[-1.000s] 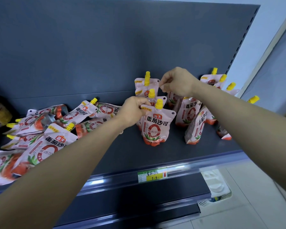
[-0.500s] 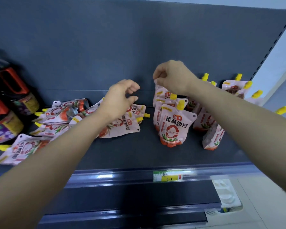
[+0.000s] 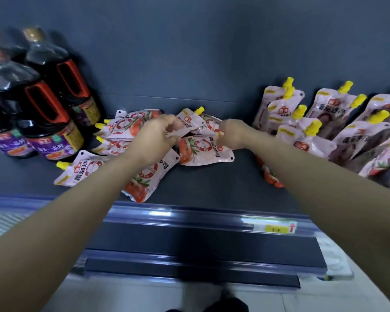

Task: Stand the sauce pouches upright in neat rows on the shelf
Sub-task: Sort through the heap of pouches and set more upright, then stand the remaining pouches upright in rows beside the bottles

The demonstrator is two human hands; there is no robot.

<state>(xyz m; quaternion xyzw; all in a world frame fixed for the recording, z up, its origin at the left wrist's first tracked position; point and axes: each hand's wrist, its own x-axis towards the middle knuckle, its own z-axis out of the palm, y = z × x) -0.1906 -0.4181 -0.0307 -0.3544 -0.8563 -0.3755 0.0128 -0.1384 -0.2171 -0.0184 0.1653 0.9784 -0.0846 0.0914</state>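
Pink flat pouch [image 3: 204,149] is pinched by both outstretched hands, left hand [image 3: 154,137] and right hand [image 3: 235,135], fingers clamped on its edges

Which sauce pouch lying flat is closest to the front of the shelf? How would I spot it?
Start at the big dark bottles on the left of the shelf. Just right of them is a heap of flat pouches. The front pouch lies under the left forearm, its yellow cap pointing left toward the bottles, nearest the shelf's edge.
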